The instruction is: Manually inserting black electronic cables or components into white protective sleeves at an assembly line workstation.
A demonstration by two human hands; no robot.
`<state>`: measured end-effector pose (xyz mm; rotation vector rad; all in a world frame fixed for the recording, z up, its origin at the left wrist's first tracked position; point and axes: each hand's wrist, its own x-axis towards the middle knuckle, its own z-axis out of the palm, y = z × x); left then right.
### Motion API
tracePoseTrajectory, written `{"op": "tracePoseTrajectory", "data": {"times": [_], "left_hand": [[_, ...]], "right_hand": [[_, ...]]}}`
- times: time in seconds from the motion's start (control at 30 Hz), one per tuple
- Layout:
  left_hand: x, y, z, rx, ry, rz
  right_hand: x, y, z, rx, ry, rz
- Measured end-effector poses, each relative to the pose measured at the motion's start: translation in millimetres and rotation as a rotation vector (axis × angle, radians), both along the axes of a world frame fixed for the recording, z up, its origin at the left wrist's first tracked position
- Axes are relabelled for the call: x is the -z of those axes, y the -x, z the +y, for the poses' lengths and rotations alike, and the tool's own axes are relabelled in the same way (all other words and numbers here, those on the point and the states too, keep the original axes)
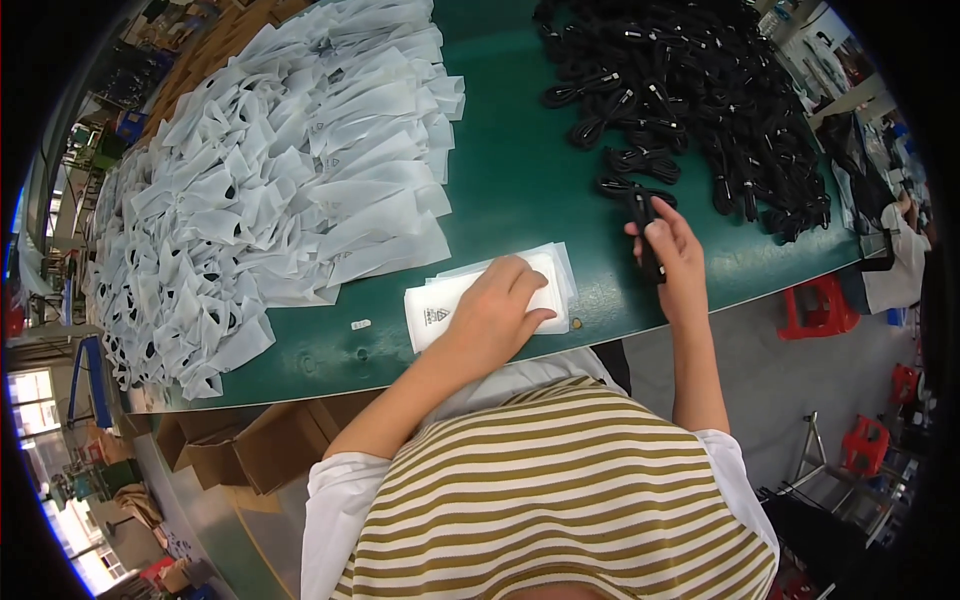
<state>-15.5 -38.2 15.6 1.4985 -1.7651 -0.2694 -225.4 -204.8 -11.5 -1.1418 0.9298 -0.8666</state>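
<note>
My right hand (672,250) is closed around a coiled black cable (645,232), held just over the table. Loose coiled cables (640,162) lie close beyond it. My left hand (496,310) rests on a stack of flat white translucent plastic bags (428,318) near the table's front edge. Its thumb and forefinger are spread apart on the top bag, and part of the stack is hidden beneath the hand. A dark printed mark shows on the bag to the left of my hand.
A large heap of filled whitish bags (330,150) covers the table's left side. Many black coiled cables (690,80) are piled at the far right. The table (490,130) is green. Cardboard boxes (255,445) stand below its front edge, and a red stool (818,306) stands to the right.
</note>
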Motion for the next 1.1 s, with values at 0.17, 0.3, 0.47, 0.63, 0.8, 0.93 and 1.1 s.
{"op": "tracePoseTrajectory", "data": {"times": [0.17, 0.3, 0.47, 0.63, 0.8, 0.93, 1.1], "left_hand": [[16, 6, 5, -0.090, -0.068, 0.001], [14, 5, 7, -0.156, -0.149, 0.245], [13, 3, 9, -0.194, -0.177, 0.458], [10, 3, 7, -0.017, -0.014, 0.350], [-8, 1, 5, 0.052, 0.095, 0.074], [-17, -3, 5, -0.054, 0.111, 0.084], [-28, -13, 5, -0.121, 0.049, 0.463]], "right_hand": [[-17, -12, 47, -0.228, 0.227, 0.057], [-29, -10, 62, -0.335, 0.667, 0.284], [-45, -6, 60, -0.473, 1.099, 0.496], [-43, -10, 49, -0.610, 1.208, 0.454], [-32, -20, 58, -0.634, 0.272, 0.270], [-29, -36, 65, -0.639, 0.624, 0.129], [-29, -65, 85, -0.287, 0.390, -0.245]]}}
